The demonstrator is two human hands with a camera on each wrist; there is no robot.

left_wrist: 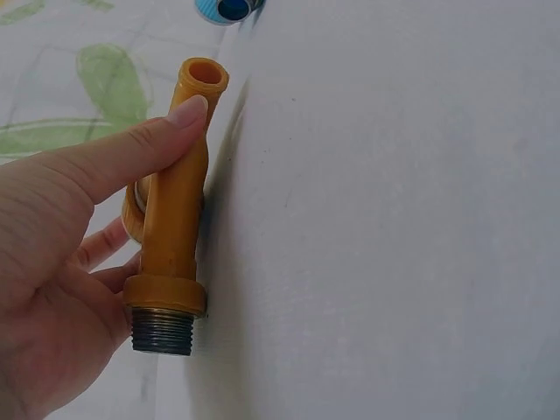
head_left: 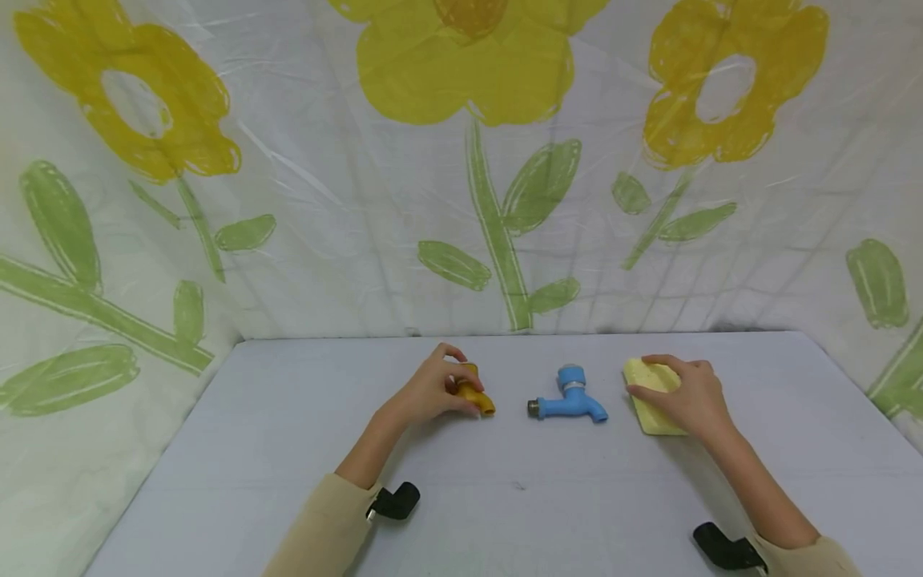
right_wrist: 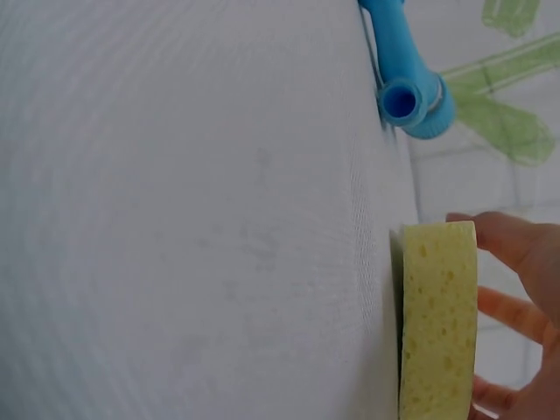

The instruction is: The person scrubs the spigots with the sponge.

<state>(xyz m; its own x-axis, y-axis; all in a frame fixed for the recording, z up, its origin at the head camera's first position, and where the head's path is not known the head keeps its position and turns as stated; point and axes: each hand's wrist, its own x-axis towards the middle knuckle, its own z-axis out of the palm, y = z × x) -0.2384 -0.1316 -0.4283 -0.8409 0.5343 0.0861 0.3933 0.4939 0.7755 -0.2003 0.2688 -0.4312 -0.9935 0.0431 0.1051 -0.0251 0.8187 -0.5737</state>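
Observation:
In the head view, my left hand holds a yellow-orange tap over the left-middle of the table. The left wrist view shows the thumb pressed along the tap near its spout, with fingers behind it; its threaded metal end points toward the bottom of that view. On the right, my right hand grips a pale yellow sponge, thumb at its left edge and a finger by its far edge. The sponge lies flat at the table, its porous side showing; part of the fingers is hidden behind it.
Between the hands a blue tap lies on the white-covered table, its spout toward the sponge. Behind the table's far edge hangs a white sheet printed with yellow flowers. A black wrist mount sits on the left sleeve.

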